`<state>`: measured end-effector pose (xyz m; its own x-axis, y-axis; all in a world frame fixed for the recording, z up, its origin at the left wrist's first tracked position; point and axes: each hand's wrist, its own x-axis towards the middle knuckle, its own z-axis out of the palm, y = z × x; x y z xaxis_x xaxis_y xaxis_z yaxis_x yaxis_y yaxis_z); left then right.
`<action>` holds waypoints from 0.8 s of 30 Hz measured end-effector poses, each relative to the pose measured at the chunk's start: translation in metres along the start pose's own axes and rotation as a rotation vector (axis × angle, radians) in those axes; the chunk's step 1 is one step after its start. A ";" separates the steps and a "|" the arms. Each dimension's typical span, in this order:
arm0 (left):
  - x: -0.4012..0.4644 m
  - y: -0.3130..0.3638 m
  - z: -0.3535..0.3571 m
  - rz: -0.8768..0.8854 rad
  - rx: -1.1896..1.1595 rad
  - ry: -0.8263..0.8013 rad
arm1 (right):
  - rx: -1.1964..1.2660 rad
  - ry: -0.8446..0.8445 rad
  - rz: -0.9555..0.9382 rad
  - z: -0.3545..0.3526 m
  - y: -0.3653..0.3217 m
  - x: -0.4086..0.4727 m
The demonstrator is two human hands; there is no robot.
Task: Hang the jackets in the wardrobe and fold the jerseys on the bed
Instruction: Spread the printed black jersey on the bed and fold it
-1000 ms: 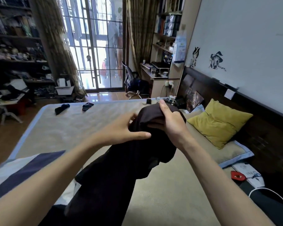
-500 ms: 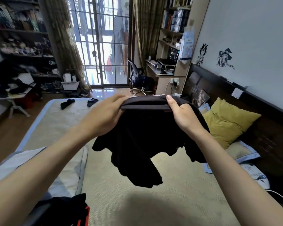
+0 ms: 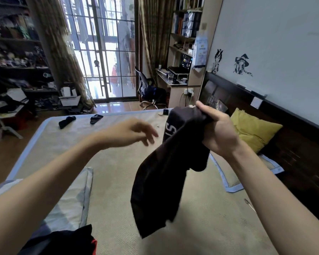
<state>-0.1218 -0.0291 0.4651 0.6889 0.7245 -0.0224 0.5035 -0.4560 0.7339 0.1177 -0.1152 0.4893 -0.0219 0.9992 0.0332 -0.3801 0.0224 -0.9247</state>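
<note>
A black jersey (image 3: 164,177) with white lettering hangs in the air over the bed (image 3: 118,162). My right hand (image 3: 215,131) grips its bunched top edge, and the cloth dangles down from there. My left hand (image 3: 131,133) hovers to the left of the jersey, blurred, fingers loose and holding nothing. A dark garment with a red trim (image 3: 66,242) lies at the bed's near left corner.
A yellow pillow (image 3: 254,129) lies against the dark headboard on the right. A folded grey-white blanket (image 3: 70,203) sits at the left. Two small dark items (image 3: 66,121) lie at the bed's far end. A desk and chair (image 3: 149,91) stand beyond.
My left hand has let go of the jersey and moved away to the left. The jersey, held spread between both hands before, now hangs bunched from my right hand alone.
</note>
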 end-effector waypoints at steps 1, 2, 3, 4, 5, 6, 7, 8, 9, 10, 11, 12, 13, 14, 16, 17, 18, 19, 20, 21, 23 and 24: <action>0.006 -0.001 0.000 -0.006 -0.043 0.099 | 0.048 0.001 0.013 0.000 -0.005 -0.004; 0.010 -0.002 0.002 -0.019 -0.094 0.122 | 0.085 0.000 0.013 0.001 -0.010 -0.009; 0.013 -0.004 0.008 -0.030 -0.157 0.074 | 0.112 0.007 0.006 0.003 -0.015 -0.014; 0.014 -0.006 0.017 -0.033 -0.200 -0.010 | 0.143 0.022 -0.006 0.004 -0.018 -0.016; 0.016 -0.009 0.027 -0.021 -0.196 -0.086 | 0.170 0.039 -0.016 0.006 -0.021 -0.018; 0.017 -0.010 0.038 0.006 -0.159 -0.131 | 0.180 0.059 -0.038 0.007 -0.022 -0.020; 0.018 -0.010 0.049 0.036 -0.123 -0.142 | 0.176 0.078 -0.075 0.009 -0.023 -0.022; 0.020 -0.012 0.057 0.052 -0.113 -0.142 | 0.162 0.087 -0.124 0.010 -0.025 -0.024; 0.022 -0.013 0.064 0.054 -0.129 -0.159 | 0.126 0.102 -0.169 0.011 -0.025 -0.026; 0.023 -0.014 0.069 0.051 -0.149 -0.187 | 0.083 0.124 -0.196 0.011 -0.026 -0.028; 0.024 -0.017 0.072 0.034 -0.165 -0.222 | 0.054 0.139 -0.204 0.011 -0.027 -0.030; 0.024 -0.022 0.074 0.008 -0.180 -0.247 | 0.038 0.150 -0.200 0.011 -0.027 -0.032; 0.023 -0.027 0.075 -0.030 -0.196 -0.258 | 0.032 0.160 -0.191 0.008 -0.027 -0.033; 0.022 -0.033 0.074 -0.077 -0.224 -0.254 | 0.028 0.178 -0.186 0.002 -0.027 -0.032; 0.020 -0.046 0.072 -0.161 -0.341 -0.234 | 0.034 0.191 -0.171 -0.010 -0.024 -0.029; 0.020 -0.051 0.071 -0.199 -0.436 -0.228 | 0.035 0.179 -0.149 -0.015 -0.023 -0.029; 0.020 -0.055 0.070 -0.233 -0.544 -0.231 | 0.032 0.161 -0.127 -0.020 -0.023 -0.029; 0.019 -0.059 0.068 -0.253 -0.631 -0.240 | 0.016 0.145 -0.099 -0.027 -0.021 -0.028; 0.018 -0.062 0.067 -0.263 -0.675 -0.246 | -0.021 0.128 -0.058 -0.033 -0.020 -0.027; 0.016 -0.065 0.066 -0.270 -0.681 -0.247 | -0.098 0.095 -0.004 -0.040 -0.018 -0.026; 0.014 -0.071 0.063 -0.283 -0.616 -0.237 | -0.389 0.030 0.120 -0.058 -0.013 -0.020; 0.014 -0.074 0.063 -0.276 -0.536 -0.230 | -0.570 0.007 0.203 -0.066 -0.012 -0.017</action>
<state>-0.1168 -0.0178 0.3681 0.6956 0.6219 -0.3598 0.3884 0.0959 0.9165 0.1838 -0.1303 0.4746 -0.0351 0.9856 -0.1655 0.1859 -0.1563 -0.9701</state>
